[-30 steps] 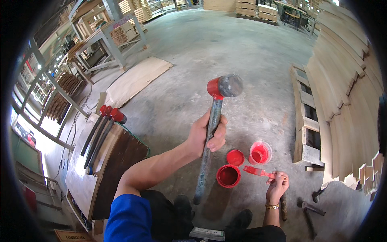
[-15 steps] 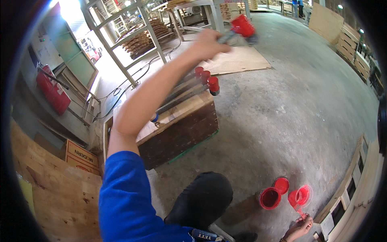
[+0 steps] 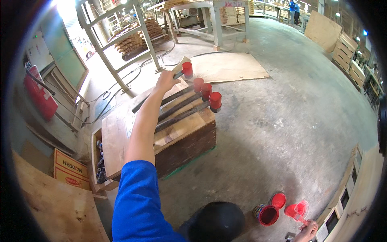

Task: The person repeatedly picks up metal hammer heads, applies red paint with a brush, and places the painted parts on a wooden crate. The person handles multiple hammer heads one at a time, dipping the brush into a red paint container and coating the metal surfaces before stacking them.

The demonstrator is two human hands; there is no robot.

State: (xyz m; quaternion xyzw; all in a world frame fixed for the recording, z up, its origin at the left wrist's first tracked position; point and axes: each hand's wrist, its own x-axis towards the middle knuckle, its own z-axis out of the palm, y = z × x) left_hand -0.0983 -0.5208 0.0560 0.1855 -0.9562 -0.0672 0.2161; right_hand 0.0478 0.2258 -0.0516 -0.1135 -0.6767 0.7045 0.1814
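My left hand [image 3: 165, 82] is closed round the dark handle of a mallet [image 3: 187, 70] with a red cylindrical head, at the far edge of a wooden box [image 3: 189, 141]. Whether this mallet rests on the top is unclear. Beside it lie three more mallets, [image 3: 198, 84] [image 3: 206, 92] [image 3: 215, 101] their red heads jutting past the box's right edge. At the lower right, my right hand [image 3: 309, 230] grips a red-coated brush [image 3: 299, 218], its tip at a clear cup [image 3: 303, 206] smeared with red paint. An open paint can [image 3: 268, 215] and its red lid [image 3: 278, 200] stand next to the cup.
A brown sheet [image 3: 229, 66] lies on the floor beyond the box. Cables [image 3: 105, 105] run past a metal frame [image 3: 117, 44] at left. A red extinguisher [image 3: 40, 94] and a carton [image 3: 71, 169] are on the left, a wooden pallet [image 3: 338, 201] on the right.
My left hand has brought the mallet leftward from the air beyond the box to its far edge. My right hand stays by the cup with the brush. The view has shifted a little.
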